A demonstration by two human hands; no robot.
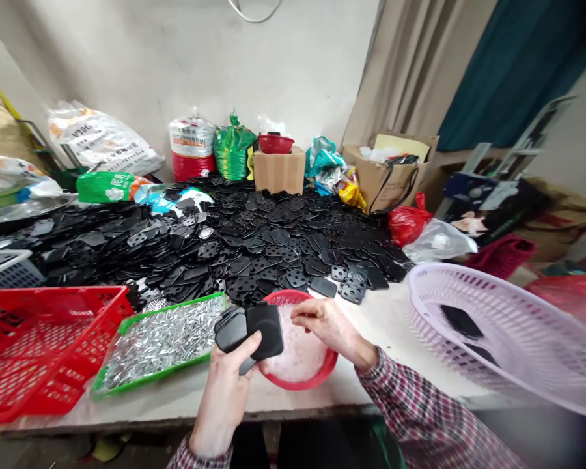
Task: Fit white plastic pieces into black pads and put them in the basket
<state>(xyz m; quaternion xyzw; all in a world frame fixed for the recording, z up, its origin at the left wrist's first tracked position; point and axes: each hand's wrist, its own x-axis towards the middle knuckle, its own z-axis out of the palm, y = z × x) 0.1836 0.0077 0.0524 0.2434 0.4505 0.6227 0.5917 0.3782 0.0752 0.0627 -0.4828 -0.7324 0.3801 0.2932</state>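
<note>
My left hand grips a few black flat plates with rounded corners, fanned out between thumb and fingers. Beside them my right hand hovers over a red basket-like bowl, thumb and fingertips pinched together. Whatever the pinch holds, if anything, is too small to make out. Whitish translucent material, its single pieces not distinguishable, fills the bowl. To the left, a green-rimmed tray contains many small silvery metal pins. Behind the bowl spreads a large heap of similar black plates, some with holes.
A red plastic crate stands at the left. On the right, a pale purple basket holds a couple of black plates. Along the back wall are sacks, a cardboard box and an open carton.
</note>
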